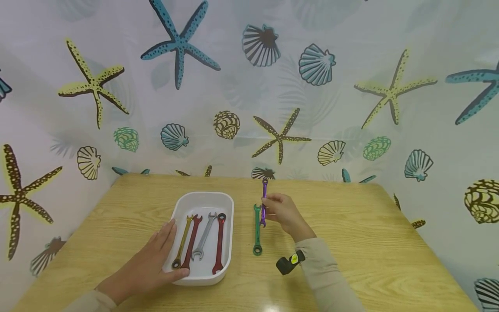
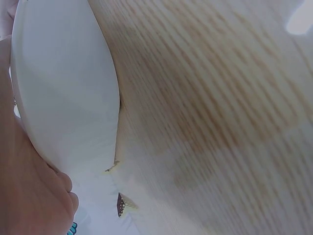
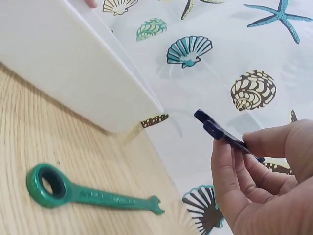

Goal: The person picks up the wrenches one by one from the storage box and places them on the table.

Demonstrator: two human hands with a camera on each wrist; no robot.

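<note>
My right hand (image 1: 283,213) pinches a purple combination wrench (image 1: 264,190) between thumb and fingers, holding it upright beside a green ratcheting wrench (image 1: 257,234). In the right wrist view the purple wrench (image 3: 220,133) is seen nearly end-on, clear of the table, while the green wrench (image 3: 98,195) lies flat. My left hand (image 1: 150,260) rests along the left side of a white tray (image 1: 202,281), fingers straight and thumb over the near rim. Inside lie a gold wrench (image 1: 182,242), a red wrench (image 1: 192,245), a silver wrench (image 1: 205,236) and another red wrench (image 1: 219,242).
The wooden table (image 1: 370,242) reaches back to a white curtain (image 1: 234,95) printed with starfish and shells. A black strap mount (image 1: 288,263) sits on the right wrist. In the left wrist view the tray's side wall (image 2: 68,88) stands on the wood.
</note>
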